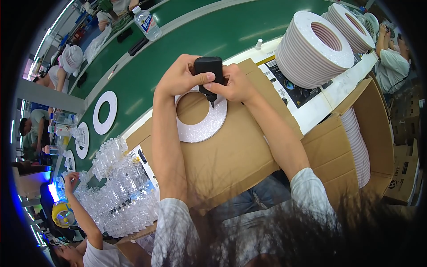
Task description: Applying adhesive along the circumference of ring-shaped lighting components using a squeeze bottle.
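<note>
Both my hands are closed around a black squeeze bottle with a pointed nozzle, tipped nozzle-down. My left hand grips its left side, thumb across the front. My right hand wraps the right side, its thumb near the nozzle. Just under the tip lies a flat white speckled ring; I cannot tell whether the tip touches its right-hand band. That ring rests on a brown cardboard sheet in front of me, and my hands and wrists cover its far edge.
Stacked white rings stand at the right, by an open carton holding more. Clear plastic pieces are heaped at the left. On the green conveyor lie other rings and a water bottle. Another person's arm reaches in lower left.
</note>
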`<state>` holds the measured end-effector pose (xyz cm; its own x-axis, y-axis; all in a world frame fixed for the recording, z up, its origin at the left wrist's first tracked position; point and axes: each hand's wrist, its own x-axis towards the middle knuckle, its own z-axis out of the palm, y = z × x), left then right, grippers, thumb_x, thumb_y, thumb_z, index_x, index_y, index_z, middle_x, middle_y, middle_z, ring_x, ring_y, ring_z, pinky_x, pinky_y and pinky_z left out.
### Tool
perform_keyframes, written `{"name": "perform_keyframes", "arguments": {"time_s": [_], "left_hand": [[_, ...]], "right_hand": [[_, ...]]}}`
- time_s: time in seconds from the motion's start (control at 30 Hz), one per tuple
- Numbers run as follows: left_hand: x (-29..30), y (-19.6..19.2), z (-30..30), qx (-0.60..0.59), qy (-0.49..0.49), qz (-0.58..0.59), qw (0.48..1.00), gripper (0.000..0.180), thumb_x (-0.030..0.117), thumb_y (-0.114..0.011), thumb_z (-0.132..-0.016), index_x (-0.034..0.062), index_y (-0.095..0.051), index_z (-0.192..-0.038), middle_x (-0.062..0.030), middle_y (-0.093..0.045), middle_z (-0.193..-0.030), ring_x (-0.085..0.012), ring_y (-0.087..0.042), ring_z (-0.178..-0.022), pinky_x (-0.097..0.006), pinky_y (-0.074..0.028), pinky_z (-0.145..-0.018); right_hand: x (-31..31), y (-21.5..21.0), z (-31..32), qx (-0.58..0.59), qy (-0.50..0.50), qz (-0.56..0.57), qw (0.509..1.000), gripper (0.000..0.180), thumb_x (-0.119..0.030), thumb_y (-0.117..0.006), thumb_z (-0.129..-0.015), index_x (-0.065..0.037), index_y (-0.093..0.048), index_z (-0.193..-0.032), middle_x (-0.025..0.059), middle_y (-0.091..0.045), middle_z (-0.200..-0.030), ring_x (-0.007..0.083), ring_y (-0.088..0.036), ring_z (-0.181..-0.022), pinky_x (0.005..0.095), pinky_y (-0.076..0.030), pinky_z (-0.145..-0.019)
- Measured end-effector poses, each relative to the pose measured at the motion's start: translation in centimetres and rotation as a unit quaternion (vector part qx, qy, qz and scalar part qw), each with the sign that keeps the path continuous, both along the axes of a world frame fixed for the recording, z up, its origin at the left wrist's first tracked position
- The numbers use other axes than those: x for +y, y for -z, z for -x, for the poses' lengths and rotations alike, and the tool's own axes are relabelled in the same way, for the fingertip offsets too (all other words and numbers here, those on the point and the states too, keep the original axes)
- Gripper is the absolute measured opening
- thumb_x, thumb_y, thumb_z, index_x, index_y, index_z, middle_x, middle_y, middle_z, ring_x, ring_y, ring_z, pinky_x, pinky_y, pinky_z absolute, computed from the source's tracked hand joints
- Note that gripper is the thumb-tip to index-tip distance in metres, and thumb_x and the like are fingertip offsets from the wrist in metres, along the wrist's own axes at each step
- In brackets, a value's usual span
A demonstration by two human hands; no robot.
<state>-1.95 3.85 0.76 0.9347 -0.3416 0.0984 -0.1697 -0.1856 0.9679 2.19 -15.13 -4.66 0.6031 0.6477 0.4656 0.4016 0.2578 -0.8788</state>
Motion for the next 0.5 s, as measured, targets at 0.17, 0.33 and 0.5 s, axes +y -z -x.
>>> {"name": "perform_keyframes", "arguments": {"time_s": [0.17,0.33,0.5], "left_hand": [[0.1,-0.1,0.1,-0.005,-0.005,-0.004,1.0,0.03,0.016,-0.081,-0.08,-0.0029,-0.068,-0.099,-0.0018,-0.068,-0.085,-0.0072,-0.059,-0.074,-0.025,-0.051,-0.068],[-0.6,-1.2,0.2,-0.015,-0.004,-0.058,0.998,0.043,0.024,-0.078,-0.08,0.0,-0.068,-0.114,-0.0061,-0.07,-0.095,-0.0133,-0.065,-0.086,-0.029,-0.053,-0.08],[-1.5,-2.0,0.6,-0.012,0.013,-0.083,0.996,0.041,0.024,-0.074,-0.084,0.0011,-0.066,-0.117,-0.0043,-0.07,-0.091,-0.0121,-0.061,-0.082,-0.029,-0.051,-0.078]], "right_hand": [[0.1,-0.3,0.3,0.01,-0.008,-0.013,1.0,0.018,-0.014,-0.072,-0.077,0.003,-0.071,-0.084,0.0115,-0.069,-0.079,0.0148,-0.062,-0.069,0.0297,-0.05,-0.062],[0.0,0.1,-0.4,-0.02,-0.018,-0.039,0.999,0.017,-0.008,-0.07,-0.079,0.005,-0.067,-0.09,0.0052,-0.067,-0.077,0.0105,-0.061,-0.069,0.0252,-0.049,-0.062],[-0.5,-0.5,-0.7,-0.004,-0.048,-0.05,0.998,0.018,-0.011,-0.071,-0.076,0.004,-0.068,-0.085,0.007,-0.064,-0.085,0.0132,-0.059,-0.078,0.0274,-0.046,-0.068]]}}
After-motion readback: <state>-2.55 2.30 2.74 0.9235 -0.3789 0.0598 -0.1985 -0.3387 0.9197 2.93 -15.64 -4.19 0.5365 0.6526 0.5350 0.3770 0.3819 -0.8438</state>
